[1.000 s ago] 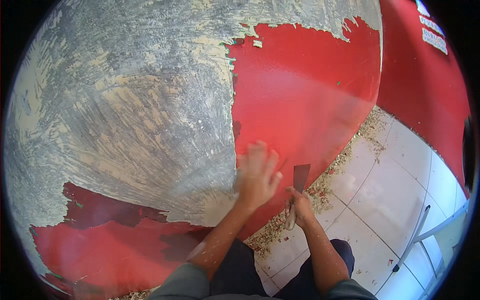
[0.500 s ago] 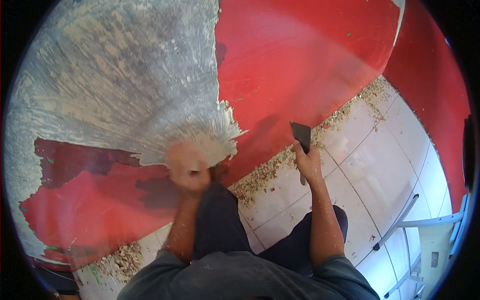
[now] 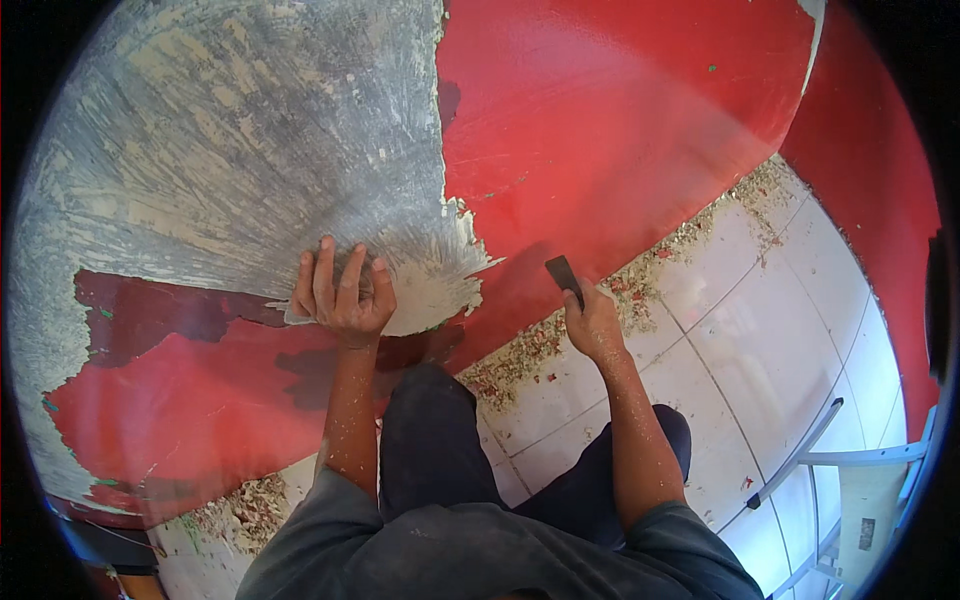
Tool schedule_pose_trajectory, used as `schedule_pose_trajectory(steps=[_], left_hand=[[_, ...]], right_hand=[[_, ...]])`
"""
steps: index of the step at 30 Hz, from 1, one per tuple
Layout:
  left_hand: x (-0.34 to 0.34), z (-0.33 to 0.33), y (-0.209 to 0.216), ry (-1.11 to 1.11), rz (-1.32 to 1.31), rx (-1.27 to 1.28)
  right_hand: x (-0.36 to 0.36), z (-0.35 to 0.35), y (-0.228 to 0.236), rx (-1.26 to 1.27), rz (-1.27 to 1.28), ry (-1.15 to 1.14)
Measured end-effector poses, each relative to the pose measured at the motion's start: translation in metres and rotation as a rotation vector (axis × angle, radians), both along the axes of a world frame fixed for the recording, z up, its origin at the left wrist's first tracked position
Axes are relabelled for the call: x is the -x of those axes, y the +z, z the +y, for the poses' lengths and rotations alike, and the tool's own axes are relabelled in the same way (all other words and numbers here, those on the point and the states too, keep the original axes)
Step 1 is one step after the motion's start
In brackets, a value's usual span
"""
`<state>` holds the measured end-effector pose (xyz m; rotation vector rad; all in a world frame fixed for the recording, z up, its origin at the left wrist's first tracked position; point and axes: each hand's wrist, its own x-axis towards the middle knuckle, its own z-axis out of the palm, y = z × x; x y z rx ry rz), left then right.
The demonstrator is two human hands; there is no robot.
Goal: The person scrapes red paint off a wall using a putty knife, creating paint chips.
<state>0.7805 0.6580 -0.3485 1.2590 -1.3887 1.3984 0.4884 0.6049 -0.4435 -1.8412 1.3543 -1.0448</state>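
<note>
A wall of glossy red paint (image 3: 600,120) rises in front of me, with a large patch stripped to a scratched grey and cream surface (image 3: 250,130). My left hand (image 3: 345,298) lies on the lower edge of that bare patch, palm toward the wall and fingers spread, with nothing held. To the right, my right hand (image 3: 597,322) is closed around a scraper (image 3: 565,275), whose dark flat blade points up toward the red paint. The blade seems apart from the wall. Most of the scraper's handle is hidden in my fist.
Paint and plaster flakes (image 3: 525,365) line the foot of the wall on white floor tiles (image 3: 740,320). Another pile of flakes (image 3: 250,515) lies at lower left. A metal stepladder (image 3: 865,455) stands at right. Another red wall (image 3: 870,160) curves along the far right.
My left hand, blurred before, now rests sharp on the bare patch with its fingers spread. My right hand has shifted slightly left, and the scraper's blade has turned.
</note>
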Motion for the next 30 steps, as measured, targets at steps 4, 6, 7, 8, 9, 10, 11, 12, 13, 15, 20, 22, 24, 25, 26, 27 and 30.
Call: schedule_pose_trajectory(steps=[4,6,7,8,9,10,11,12,13,15,20,22,24,25,26,27,30], left_hand=[[0.001,0.002,0.013,0.002,-0.016,0.015],[-0.001,0.002,0.015,0.016,-0.026,0.029],[0.000,-0.001,0.009,0.006,-0.025,0.024],[-0.003,0.003,0.008,0.010,-0.038,0.015],[-0.007,0.005,0.009,0.030,-0.033,0.012],[-0.005,0.006,0.008,0.027,-0.039,0.025],[-0.004,0.005,0.009,0.030,-0.034,0.016],[-0.003,0.005,0.009,0.031,-0.031,0.008],[0.000,0.004,0.008,0.018,-0.036,0.021],[0.003,0.004,0.011,-0.008,-0.041,-0.008],[0.005,0.009,0.012,-0.024,-0.050,-0.037],[0.012,0.012,0.024,-0.021,-0.018,-0.049],[0.033,0.008,0.042,-0.139,-0.031,-0.109],[0.040,0.005,0.054,-0.267,-0.139,-0.247],[0.050,0.003,0.064,-0.390,-0.242,-0.393],[0.061,-0.003,0.077,-0.393,-0.242,-0.389],[0.094,-0.031,0.105,-0.372,-0.317,-0.666]], right_hand=[[-0.010,-0.001,0.016,-0.073,-0.080,0.047],[-0.015,0.002,0.015,-0.095,-0.034,0.071],[-0.015,0.000,0.013,-0.118,0.023,0.079],[-0.021,0.000,0.014,-0.100,0.007,0.084],[-0.027,0.000,0.015,-0.142,0.004,0.121],[-0.027,0.002,0.015,-0.191,0.012,0.153],[-0.030,0.003,0.013,-0.163,0.029,0.139],[-0.033,0.003,0.010,-0.147,0.021,0.134],[-0.031,0.004,0.007,-0.106,0.046,0.119],[-0.031,0.002,0.001,-0.080,0.066,0.107],[-0.043,-0.004,-0.010,-0.061,0.085,0.065],[-0.036,-0.002,-0.004,-0.075,0.069,0.079],[-0.027,-0.005,-0.010,-0.061,0.089,0.042],[-0.024,-0.006,-0.007,-0.049,0.085,0.033],[-0.021,-0.004,-0.006,-0.054,0.096,0.030],[-0.017,-0.002,-0.006,-0.060,0.107,0.030],[-0.004,0.000,-0.014,-0.097,0.115,-0.004]])
